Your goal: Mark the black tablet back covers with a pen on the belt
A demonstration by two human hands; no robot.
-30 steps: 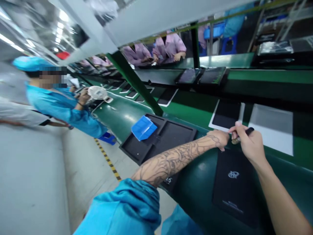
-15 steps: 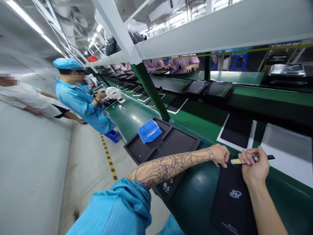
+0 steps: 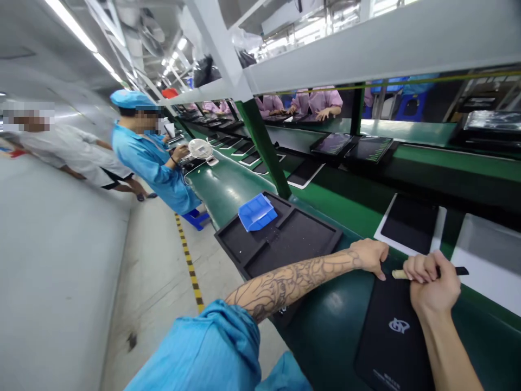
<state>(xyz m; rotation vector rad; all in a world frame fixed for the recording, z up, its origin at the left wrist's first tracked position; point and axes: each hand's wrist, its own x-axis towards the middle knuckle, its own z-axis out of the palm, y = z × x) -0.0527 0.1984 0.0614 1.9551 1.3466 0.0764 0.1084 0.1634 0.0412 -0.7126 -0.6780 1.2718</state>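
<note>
A black tablet-like panel point(image 3: 385, 347) with a white logo lies on the green bench beneath my hands. At its far left corner, my left hand point(image 3: 369, 256) has its fingers curled, with the thumb and a fingertip against the panel's edge. Closed in a fist over the far right part, my right hand point(image 3: 434, 285) grips a slim tool point(image 3: 400, 275) with a cream tip and a black end. The tip points left, close above the panel's far edge; whether it touches cannot be made out. The tool's middle is hidden by my fingers.
Left of my forearm lies a black foam tray point(image 3: 301, 239) with a blue bin point(image 3: 257, 212). Beyond my hands are a black screen on a white sheet point(image 3: 411, 222) and a white tray point(image 3: 486, 260). A green post point(image 3: 264, 146) rises mid-bench. A co-worker in blue point(image 3: 146, 157) sits left.
The whole view has shifted, so things appear farther right. My right fist has turned slightly around the tool. The small metal parts by my left forearm are now mostly hidden.
</note>
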